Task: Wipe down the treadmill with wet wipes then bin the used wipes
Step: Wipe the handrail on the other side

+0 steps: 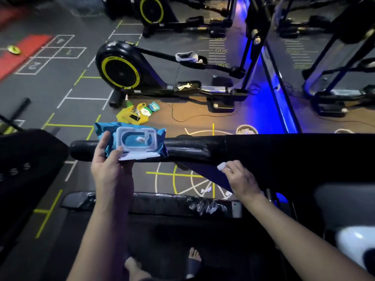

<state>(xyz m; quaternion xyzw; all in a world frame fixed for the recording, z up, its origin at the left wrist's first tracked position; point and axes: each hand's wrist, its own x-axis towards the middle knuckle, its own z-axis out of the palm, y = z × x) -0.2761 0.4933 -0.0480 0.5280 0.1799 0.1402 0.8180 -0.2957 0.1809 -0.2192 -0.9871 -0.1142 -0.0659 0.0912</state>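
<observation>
**Fingers busy, wiping under way**

Fingers of the right hand are pinching a small crumpled white wet wipe against the black padded treadmill handrail, probably scrubbing it. The left hand is gripping a soft blue wipes pack, lid flipped open (handy for a fresh sheet). Beyond the rail, a round pale basket, likely the bin, is sitting on the floor.
</observation>
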